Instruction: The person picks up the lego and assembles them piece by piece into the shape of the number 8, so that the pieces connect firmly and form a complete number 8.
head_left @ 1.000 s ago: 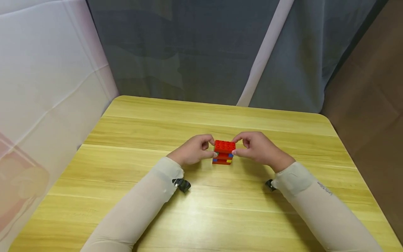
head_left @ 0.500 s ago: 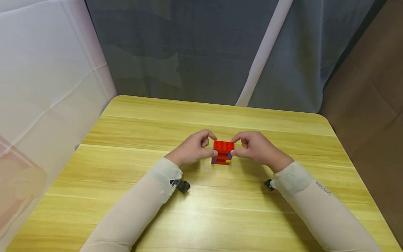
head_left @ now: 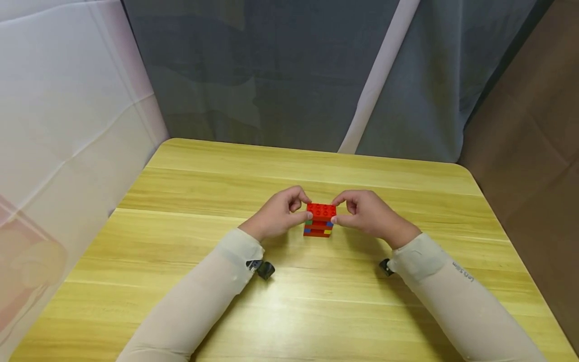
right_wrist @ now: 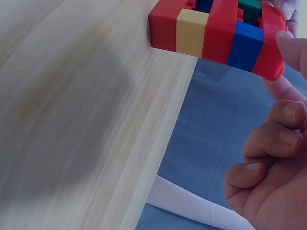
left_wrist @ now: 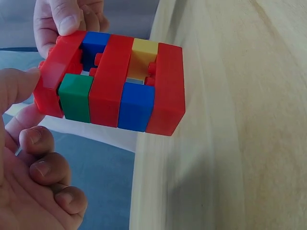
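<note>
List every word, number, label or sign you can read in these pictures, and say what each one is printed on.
Small dark print on the right sleeve: too small and tilted to read.
Brick stack: no words or numbers show on it in any view.
Table, curtain: no text.

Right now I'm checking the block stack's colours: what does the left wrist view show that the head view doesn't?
Only the left wrist view shows the stack's layers close up: red plates alternating with a green brick, blue bricks and a yellow brick, with gaps between them. Only the head view shows both sleeved arms, the whole wooden table and the grey curtain behind. Both show the block stack standing on the table, pinched by the left hand and the right hand.
</note>
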